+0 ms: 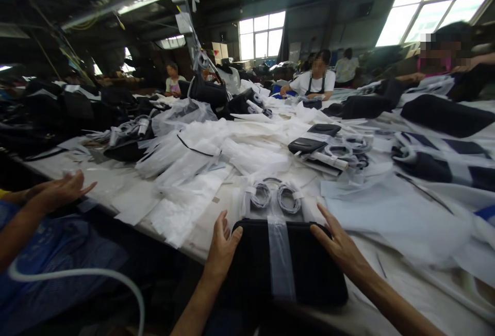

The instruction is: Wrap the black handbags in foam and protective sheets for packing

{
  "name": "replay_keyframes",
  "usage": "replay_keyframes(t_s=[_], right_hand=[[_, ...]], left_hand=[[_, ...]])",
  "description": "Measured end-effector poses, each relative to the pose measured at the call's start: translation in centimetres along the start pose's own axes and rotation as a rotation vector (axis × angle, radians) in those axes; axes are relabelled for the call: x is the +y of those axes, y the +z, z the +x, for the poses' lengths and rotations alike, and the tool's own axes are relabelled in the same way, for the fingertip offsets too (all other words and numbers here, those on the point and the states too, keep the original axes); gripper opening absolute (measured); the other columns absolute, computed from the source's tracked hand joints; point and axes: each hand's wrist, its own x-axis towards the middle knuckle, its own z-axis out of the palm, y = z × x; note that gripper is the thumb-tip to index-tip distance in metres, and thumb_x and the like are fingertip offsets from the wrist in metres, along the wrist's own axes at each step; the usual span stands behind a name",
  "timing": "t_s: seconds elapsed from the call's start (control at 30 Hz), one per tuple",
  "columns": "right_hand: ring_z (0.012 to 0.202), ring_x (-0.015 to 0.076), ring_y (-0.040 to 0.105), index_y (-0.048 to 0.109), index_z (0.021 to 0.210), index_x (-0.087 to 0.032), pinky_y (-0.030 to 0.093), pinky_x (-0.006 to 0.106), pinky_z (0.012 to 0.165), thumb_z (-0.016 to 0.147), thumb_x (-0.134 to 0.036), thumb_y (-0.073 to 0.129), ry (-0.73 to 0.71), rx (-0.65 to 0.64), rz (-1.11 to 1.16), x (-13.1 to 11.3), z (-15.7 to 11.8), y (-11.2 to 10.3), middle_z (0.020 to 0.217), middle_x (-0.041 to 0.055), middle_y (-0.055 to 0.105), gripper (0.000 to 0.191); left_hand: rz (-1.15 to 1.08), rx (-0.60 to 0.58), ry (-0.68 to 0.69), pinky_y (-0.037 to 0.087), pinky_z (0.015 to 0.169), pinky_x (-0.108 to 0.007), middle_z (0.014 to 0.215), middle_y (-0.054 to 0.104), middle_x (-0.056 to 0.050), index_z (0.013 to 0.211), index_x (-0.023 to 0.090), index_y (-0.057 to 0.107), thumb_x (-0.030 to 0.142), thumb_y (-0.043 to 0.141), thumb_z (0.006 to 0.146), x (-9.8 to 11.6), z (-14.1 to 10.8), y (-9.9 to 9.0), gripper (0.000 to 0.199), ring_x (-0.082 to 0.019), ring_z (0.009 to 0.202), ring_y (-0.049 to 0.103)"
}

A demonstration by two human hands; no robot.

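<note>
A black case (251, 264) with a clear plastic strip (282, 258) down its middle lies at the table's near edge. My left hand (223, 246) is at its left upper corner, thumb on the edge, fingers raised and apart. On the right upper corner rests the thumb of my right hand (335, 240), its index finger stretched forward. The case lies between both hands; neither wraps round it. Just beyond it are two coiled grey cables (289, 198) in clear wrapping, side by side.
White plastic sheets (185, 155) cover much of the table (204, 222). Wrapped black cases with cables (309, 145) lie ahead right. A person's hands (58, 189) are at the left edge, beside a pale hose (85, 272). Other people sit across the table.
</note>
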Motion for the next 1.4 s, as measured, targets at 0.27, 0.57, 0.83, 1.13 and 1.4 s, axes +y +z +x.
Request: replay_keyframes(t_s=[0.27,0.57,0.83,1.13,1.4], right_hand=[[0.125,0.0301,0.055,0.054,0.136,-0.017,0.048,0.05,0.102,0.09,-0.055,0.051,0.15,-0.028,0.134,-1.3,-2.4,-0.2,0.135,0.013,0.059,0.059],[0.123,0.0308,0.057,0.057,0.134,-0.024,0.051,0.044,0.099,0.087,-0.052,0.056,0.145,-0.062,0.074,-0.8,-6.3,-2.2,0.135,0.0077,0.059,0.055],[0.097,0.0245,0.071,0.073,0.104,-0.027,0.06,0.032,0.084,0.089,-0.047,0.058,0.133,0.074,0.045,-0.1,-2.9,-4.3,0.105,0.0058,0.075,0.029],[0.087,0.0194,0.069,0.07,0.098,-0.026,0.056,0.027,0.079,0.095,-0.034,0.052,0.048,-0.105,0.052,-0.7,0.2,-4.9,0.093,0.0041,0.073,0.021],[0.084,0.014,0.067,0.069,0.095,-0.022,0.05,0.022,0.077,0.09,-0.019,0.055,-0.035,-0.106,0.102,-2.6,2.5,-4.3,0.089,0.0006,0.072,0.015]], left_hand=[[-0.078,-0.231,-0.071,0.04,0.11,-0.047,0.15,0.037,-0.024,0.141,0.014,0.035,0.044,0.053,0.09,-0.5,-0.4,-1.1,0.062,-0.03,0.138,0.038],[0.128,-0.281,-0.053,0.044,0.103,-0.054,0.144,0.048,-0.017,0.133,0.018,0.048,0.058,0.052,0.085,5.1,5.9,-5.2,0.063,-0.033,0.125,0.054],[0.262,-0.986,0.152,0.047,0.09,-0.033,0.108,0.071,-0.008,0.11,0.016,0.068,0.049,0.061,0.078,11.0,19.7,6.1,0.047,-0.025,0.099,0.064],[0.223,-1.506,-0.069,0.039,0.061,-0.023,0.071,0.057,0.003,0.085,0.017,0.068,0.055,0.067,0.071,10.4,22.5,9.4,0.041,-0.012,0.063,0.048],[0.297,-1.496,0.119,0.037,0.06,-0.022,0.07,0.053,0.004,0.081,0.019,0.062,0.048,0.061,0.078,11.3,21.5,9.4,0.03,-0.013,0.064,0.046]])
